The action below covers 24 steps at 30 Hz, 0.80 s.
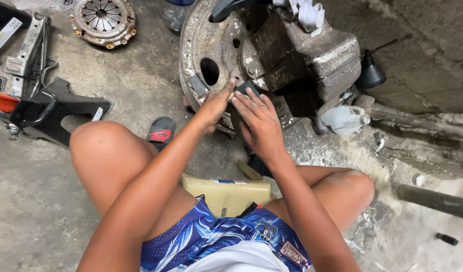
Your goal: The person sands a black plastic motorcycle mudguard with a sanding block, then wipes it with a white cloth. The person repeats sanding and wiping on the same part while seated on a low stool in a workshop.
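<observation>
I sit on a low seat facing a rusty steel wheel rim (201,40) with a heavy bench vise (307,55) mounted on it. A dark flat rectangular piece (245,89) rests against the rim below the vise. My left hand (215,105) pinches its left edge, with something small and yellowish at the fingertips. My right hand (261,121) lies over the piece with fingers spread and covers most of it. Both hands are dusty.
A beige plastic container (226,194) sits between my knees. On the concrete floor are a clutch pressure plate (103,20), a scissor jack (27,50), a black metal stand (50,108), a sandal (161,130), a black funnel (370,74), a white jug (345,119) and a pipe (433,201).
</observation>
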### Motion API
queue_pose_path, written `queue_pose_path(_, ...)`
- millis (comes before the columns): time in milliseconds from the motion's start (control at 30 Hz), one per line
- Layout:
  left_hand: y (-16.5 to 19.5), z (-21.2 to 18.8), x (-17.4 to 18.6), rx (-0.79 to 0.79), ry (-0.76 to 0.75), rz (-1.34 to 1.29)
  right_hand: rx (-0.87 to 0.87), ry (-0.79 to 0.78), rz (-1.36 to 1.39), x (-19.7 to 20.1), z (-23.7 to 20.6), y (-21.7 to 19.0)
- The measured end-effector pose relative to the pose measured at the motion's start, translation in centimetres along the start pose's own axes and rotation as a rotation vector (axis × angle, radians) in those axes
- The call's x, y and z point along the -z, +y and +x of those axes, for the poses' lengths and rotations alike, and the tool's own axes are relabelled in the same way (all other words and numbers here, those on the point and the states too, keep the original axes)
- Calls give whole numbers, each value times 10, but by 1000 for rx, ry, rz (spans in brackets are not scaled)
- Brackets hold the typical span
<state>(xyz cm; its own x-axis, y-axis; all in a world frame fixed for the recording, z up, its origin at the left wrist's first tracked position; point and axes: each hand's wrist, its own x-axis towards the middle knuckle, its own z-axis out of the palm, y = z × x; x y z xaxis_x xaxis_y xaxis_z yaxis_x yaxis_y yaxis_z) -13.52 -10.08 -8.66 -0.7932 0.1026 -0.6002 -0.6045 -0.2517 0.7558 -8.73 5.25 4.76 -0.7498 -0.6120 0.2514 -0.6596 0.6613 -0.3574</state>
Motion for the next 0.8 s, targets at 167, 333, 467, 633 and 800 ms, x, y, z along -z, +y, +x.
queue_pose_path(167,-15,-3,15,-59,180,42,-51,19,-175,-7,-22,-13)
queue_pose_path(333,-31,10,28,-21,410,-1,-132,29,-162,-11,-64,-5)
queue_pose_path(467,-30,12,43,87,373,-408,-174,125,-128,-23,-90,13)
queue_pose_path(633,-26,-1,44,-7,96,-324,-170,334,58,-44,-96,20)
queue_pose_path(800,-27,-14,35,-61,-63,-213,-220,357,-35,-41,-86,37)
